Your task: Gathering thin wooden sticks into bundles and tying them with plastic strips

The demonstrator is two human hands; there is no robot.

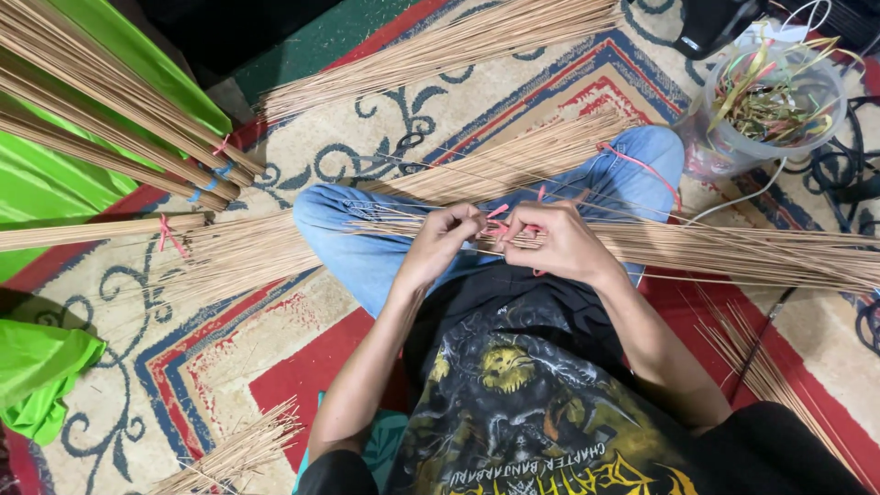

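Patterned rug [229,357] lay under my legs. Off its upper-left corner, green cloth [46,183] carried tied stick bundles [110,110]. Loose stick fan [440,46] spread across rug's top edge. Clear plastic tub [779,110] of coloured strips stood at rug's upper-right corner, black cables [848,174] just beside it.

A long bundle of thin tan sticks [697,247] is lying sideways across the lap, with a pink band [500,223] wrapping around its middle.
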